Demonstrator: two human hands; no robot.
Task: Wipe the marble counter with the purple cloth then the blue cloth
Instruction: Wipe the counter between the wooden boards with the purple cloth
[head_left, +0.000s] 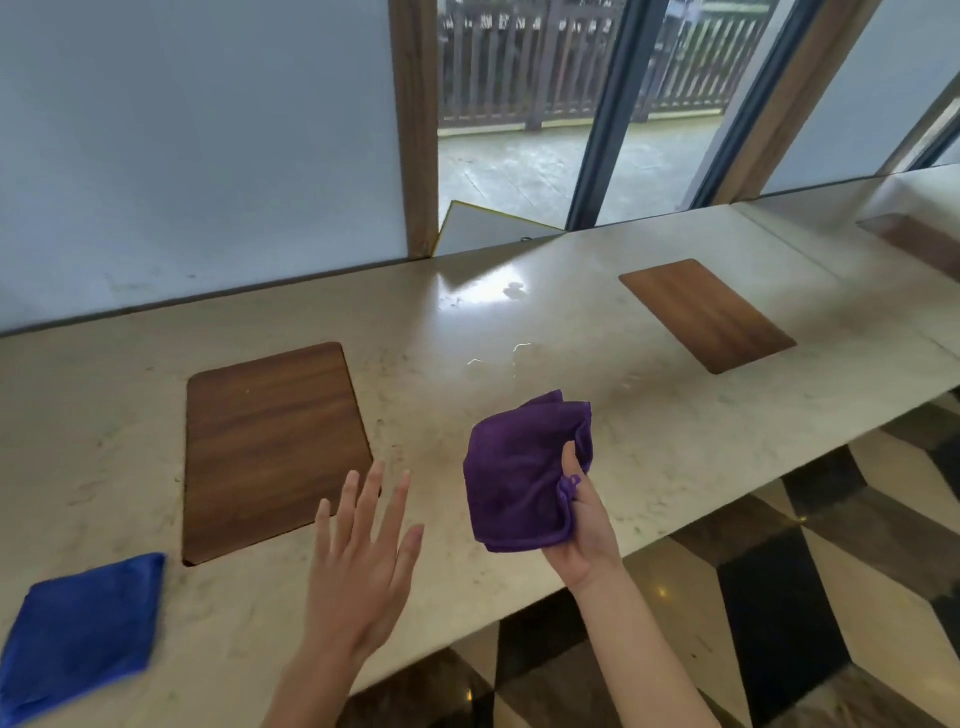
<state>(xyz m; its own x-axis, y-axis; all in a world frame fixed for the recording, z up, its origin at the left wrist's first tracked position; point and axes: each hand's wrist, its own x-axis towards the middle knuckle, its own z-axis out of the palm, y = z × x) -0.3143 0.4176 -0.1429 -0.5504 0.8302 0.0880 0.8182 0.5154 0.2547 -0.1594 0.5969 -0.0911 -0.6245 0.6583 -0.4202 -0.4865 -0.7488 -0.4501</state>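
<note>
The right hand (582, 525) grasps the purple cloth (519, 473), thumb pinching its bunched edge, and holds it up off the marble tabletop (649, 441) near the front edge. The left hand (363, 561) hovers beside it with fingers spread and straight, its grip released and holding nothing. The blue cloth (78, 629) lies folded flat at the far left of the tabletop, well apart from both hands and untouched. Two wooden panels (270, 447) sit inset in the marble, and a wet-looking shine (488, 291) shows toward the window. Judging by this, the purple pass is in hand at best, with the cloth not pressed to the surface; the whole blue pass is left.
</note>
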